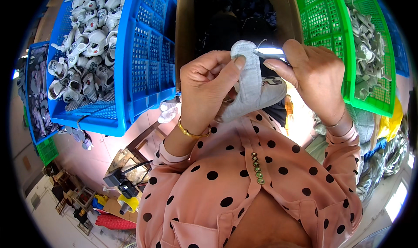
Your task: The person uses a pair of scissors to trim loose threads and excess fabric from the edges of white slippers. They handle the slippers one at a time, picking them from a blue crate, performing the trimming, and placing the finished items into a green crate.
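– Hands first: what have they got?
– Left hand [209, 76] pinches the shoe [257, 95] by its flap [250, 73], thumb [234, 71] on top. Right hand [315, 67] is closed round the snips [271, 53].
– And where's the shoe?
– Up in the air, between the two hands.
– What might go wrong?
– The tips sit right by the flap's edge, where a thread [261, 42] sticks up. If they closed off line, they could nick the flap. Its softness would be the cause: gripped from one side, it may bend.
– And the thumb?
– It lies near the tips, so a slip leftward could catch it. Cutting too far out could leave a stub.
– Which way does it all point?
– The flap's long axis runs nearly upright in the view, rounded end away from the wearer. The shoe's body slants from lower left to upper right, toe [278, 92] rightward. The snips point left.
– Farther off?
– The box [288, 19], dark scraps inside; blue bin [150, 32] to its left, green bin [322, 25] to its right.
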`<state>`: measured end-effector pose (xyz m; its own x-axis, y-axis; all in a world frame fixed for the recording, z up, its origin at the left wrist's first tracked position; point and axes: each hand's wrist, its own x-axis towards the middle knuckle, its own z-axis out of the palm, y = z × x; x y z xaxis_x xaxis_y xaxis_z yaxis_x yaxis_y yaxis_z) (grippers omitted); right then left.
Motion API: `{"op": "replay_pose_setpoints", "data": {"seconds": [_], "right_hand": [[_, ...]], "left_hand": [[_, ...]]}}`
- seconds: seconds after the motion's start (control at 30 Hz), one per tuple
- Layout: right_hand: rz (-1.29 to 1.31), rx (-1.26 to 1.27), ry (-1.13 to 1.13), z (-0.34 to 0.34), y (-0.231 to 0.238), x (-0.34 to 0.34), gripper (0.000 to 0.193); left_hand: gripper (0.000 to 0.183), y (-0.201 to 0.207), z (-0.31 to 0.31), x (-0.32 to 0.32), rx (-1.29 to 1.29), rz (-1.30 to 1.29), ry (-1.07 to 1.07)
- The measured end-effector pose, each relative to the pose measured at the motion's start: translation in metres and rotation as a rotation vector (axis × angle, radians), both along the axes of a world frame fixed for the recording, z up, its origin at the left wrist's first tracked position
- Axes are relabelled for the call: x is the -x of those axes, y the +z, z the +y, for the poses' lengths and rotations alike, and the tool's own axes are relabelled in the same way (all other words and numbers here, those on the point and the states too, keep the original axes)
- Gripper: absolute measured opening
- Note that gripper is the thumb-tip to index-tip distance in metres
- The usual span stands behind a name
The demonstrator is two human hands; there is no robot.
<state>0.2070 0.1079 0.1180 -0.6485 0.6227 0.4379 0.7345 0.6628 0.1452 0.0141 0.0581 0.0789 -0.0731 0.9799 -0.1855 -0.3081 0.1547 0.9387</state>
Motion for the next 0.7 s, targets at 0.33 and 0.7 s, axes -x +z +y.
{"op": "replay_pose_setpoints", "data": {"seconds": [0.33, 0.7], "right_hand": [[0.045, 0.109, 0.033, 0.004, 0.000, -0.005, 0.042], [-0.039, -0.020, 0.004, -0.002, 0.002, -0.005, 0.045]], "left_hand": [[0.013, -0.003, -0.001, -0.001, -0.006, 0.032, 0.006], [0.010, 0.000, 0.000, -0.004, -0.012, 0.020, 0.029]]}}
